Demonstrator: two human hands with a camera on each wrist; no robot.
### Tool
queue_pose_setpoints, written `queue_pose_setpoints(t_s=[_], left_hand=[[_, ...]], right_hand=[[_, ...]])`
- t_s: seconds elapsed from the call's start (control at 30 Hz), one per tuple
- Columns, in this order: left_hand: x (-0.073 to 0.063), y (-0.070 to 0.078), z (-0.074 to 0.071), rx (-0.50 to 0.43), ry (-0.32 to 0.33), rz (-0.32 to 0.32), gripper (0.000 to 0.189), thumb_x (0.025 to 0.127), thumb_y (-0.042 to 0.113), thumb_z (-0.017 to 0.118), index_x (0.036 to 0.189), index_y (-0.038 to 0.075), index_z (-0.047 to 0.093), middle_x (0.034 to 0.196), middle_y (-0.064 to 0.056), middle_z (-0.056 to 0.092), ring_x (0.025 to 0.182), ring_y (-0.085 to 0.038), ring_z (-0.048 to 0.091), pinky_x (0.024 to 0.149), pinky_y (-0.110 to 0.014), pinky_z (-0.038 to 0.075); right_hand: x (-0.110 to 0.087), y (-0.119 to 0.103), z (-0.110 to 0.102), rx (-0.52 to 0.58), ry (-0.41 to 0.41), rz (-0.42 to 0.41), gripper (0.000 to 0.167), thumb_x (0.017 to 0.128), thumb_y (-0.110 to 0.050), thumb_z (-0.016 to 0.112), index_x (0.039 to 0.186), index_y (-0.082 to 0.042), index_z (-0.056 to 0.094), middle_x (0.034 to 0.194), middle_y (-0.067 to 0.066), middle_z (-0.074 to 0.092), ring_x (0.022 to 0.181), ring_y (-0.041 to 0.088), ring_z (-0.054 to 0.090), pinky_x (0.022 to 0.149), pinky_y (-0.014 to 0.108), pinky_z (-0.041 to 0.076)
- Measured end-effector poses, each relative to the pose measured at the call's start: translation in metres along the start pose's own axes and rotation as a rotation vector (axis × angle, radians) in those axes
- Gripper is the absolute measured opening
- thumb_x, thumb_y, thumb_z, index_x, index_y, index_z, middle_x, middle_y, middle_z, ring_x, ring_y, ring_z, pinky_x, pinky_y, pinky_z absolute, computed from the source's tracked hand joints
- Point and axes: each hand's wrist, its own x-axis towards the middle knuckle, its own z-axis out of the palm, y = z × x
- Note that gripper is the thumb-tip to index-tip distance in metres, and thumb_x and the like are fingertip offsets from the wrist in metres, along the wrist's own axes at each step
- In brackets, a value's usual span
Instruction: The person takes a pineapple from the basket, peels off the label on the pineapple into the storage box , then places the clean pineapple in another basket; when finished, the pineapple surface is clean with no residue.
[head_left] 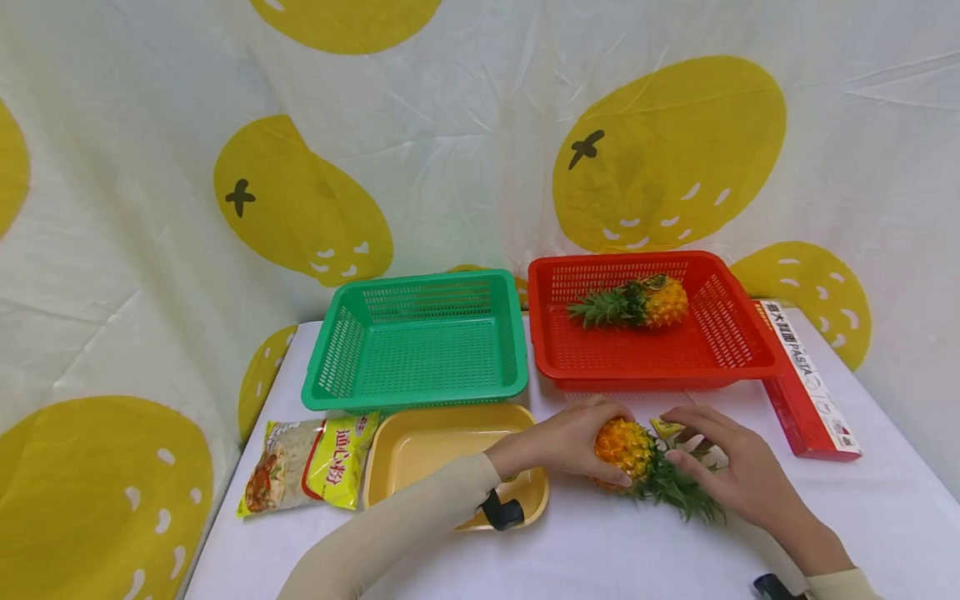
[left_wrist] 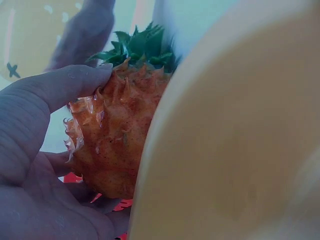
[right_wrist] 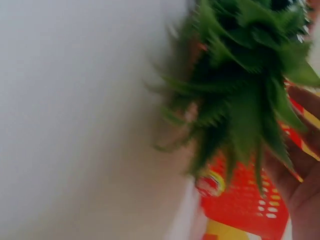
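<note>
My left hand (head_left: 573, 437) curls round the orange-yellow body of a small pineapple (head_left: 626, 450), thumb on the near side. In the left wrist view, the thumb presses near the base of the leaves, with other fingers beneath the fruit. The pineapple's green crown (right_wrist: 240, 90) points right, towards my right hand (head_left: 738, 467). The right fingers are spread and loosely bent around the crown, thumb and forefinger apart. Beside the forefinger is a small yellow piece (head_left: 666, 427), perhaps a tag. In the right wrist view, leaves partly hide the fingers.
A second pineapple (head_left: 660, 302) lies in the red basket (head_left: 652, 377) behind. Left of it stands a green basket (head_left: 416, 400), with a yellow tray (head_left: 390, 433) in front. A noodle bag (head_left: 311, 462) lies at left, a pasta box (head_left: 810, 383) at right.
</note>
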Motion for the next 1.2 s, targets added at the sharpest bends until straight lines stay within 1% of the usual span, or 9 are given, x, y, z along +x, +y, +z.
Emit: queue_pose_setpoints(t_s=[0.13, 0.27, 0.37, 0.53, 0.63, 0.73, 0.87, 1.0, 1.2], left_hand=[[-0.001, 0.000, 0.000, 0.010, 0.000, 0.002, 0.070, 0.088, 0.043, 0.087, 0.145, 0.017, 0.056, 0.135, 0.004, 0.055, 0.116, -0.003, 0.048, 0.097, -0.016, 0.038], [-0.001, -0.001, 0.000, 0.005, 0.003, -0.001, 0.072, 0.088, 0.043, 0.087, 0.147, 0.017, 0.055, 0.139, 0.004, 0.054, 0.117, -0.002, 0.048, 0.097, -0.016, 0.039], [-0.001, -0.002, 0.001, -0.001, 0.002, -0.001, 0.072, 0.088, 0.042, 0.086, 0.148, 0.017, 0.054, 0.140, 0.004, 0.054, 0.118, -0.002, 0.048, 0.096, -0.016, 0.039], [0.000, -0.004, 0.001, 0.001, -0.003, 0.004, 0.073, 0.089, 0.043, 0.086, 0.149, 0.017, 0.054, 0.143, 0.003, 0.053, 0.122, -0.003, 0.048, 0.101, -0.017, 0.037], [0.001, -0.005, 0.002, 0.009, -0.005, 0.025, 0.075, 0.088, 0.045, 0.086, 0.149, 0.016, 0.054, 0.145, 0.003, 0.054, 0.125, -0.002, 0.047, 0.105, -0.017, 0.034], [0.003, -0.005, 0.003, 0.006, -0.009, 0.040, 0.077, 0.087, 0.046, 0.088, 0.149, 0.016, 0.054, 0.145, 0.006, 0.054, 0.125, 0.000, 0.047, 0.105, -0.014, 0.033], [0.004, -0.004, 0.004, 0.006, -0.018, 0.033, 0.077, 0.085, 0.047, 0.089, 0.147, 0.017, 0.054, 0.142, 0.009, 0.055, 0.120, 0.003, 0.047, 0.100, -0.011, 0.034], [0.005, -0.004, 0.004, 0.015, -0.024, 0.024, 0.077, 0.085, 0.047, 0.089, 0.147, 0.018, 0.054, 0.139, 0.010, 0.056, 0.116, 0.003, 0.047, 0.097, -0.010, 0.034], [0.006, -0.001, 0.003, 0.005, -0.036, 0.013, 0.077, 0.083, 0.047, 0.091, 0.143, 0.016, 0.053, 0.127, 0.011, 0.056, 0.108, 0.003, 0.048, 0.092, -0.008, 0.036]], right_hand=[[0.007, 0.006, -0.016, -0.011, 0.132, -0.038, 0.064, 0.080, -0.010, 0.092, 0.139, -0.019, 0.070, 0.124, 0.000, 0.071, 0.101, 0.003, 0.061, 0.082, 0.008, 0.047], [0.015, 0.014, -0.030, 0.004, 0.252, -0.057, 0.067, 0.076, -0.006, 0.093, 0.138, -0.016, 0.071, 0.129, 0.008, 0.070, 0.122, 0.000, 0.052, 0.098, 0.007, 0.037], [0.024, 0.021, -0.037, 0.003, 0.317, -0.084, 0.060, 0.079, -0.013, 0.092, 0.136, -0.011, 0.073, 0.137, 0.012, 0.066, 0.134, 0.010, 0.047, 0.106, 0.011, 0.030], [0.038, 0.035, -0.042, -0.020, 0.368, -0.089, 0.065, 0.081, -0.022, 0.090, 0.141, -0.009, 0.069, 0.149, 0.016, 0.056, 0.140, 0.025, 0.041, 0.107, 0.018, 0.028], [0.042, 0.042, -0.044, -0.022, 0.372, 0.007, 0.074, 0.081, -0.018, 0.091, 0.149, -0.013, 0.063, 0.156, 0.016, 0.048, 0.146, 0.027, 0.033, 0.109, 0.030, 0.030], [0.043, 0.050, -0.045, -0.019, 0.346, 0.161, 0.081, 0.085, -0.019, 0.089, 0.158, -0.017, 0.052, 0.163, 0.016, 0.037, 0.152, 0.027, 0.023, 0.115, 0.056, 0.032], [0.044, 0.062, -0.046, 0.003, 0.283, 0.308, 0.083, 0.094, -0.028, 0.080, 0.165, -0.016, 0.039, 0.169, 0.018, 0.021, 0.156, 0.032, 0.010, 0.107, 0.082, 0.026], [0.048, 0.078, -0.046, 0.026, 0.224, 0.365, 0.085, 0.097, -0.036, 0.076, 0.167, -0.013, 0.033, 0.169, 0.021, 0.012, 0.155, 0.039, 0.006, 0.106, 0.084, 0.023], [0.056, 0.096, -0.046, 0.054, 0.104, 0.433, 0.093, 0.100, -0.046, 0.070, 0.170, -0.013, 0.019, 0.165, 0.033, 0.013, 0.151, 0.055, 0.011, 0.097, 0.086, 0.030]])
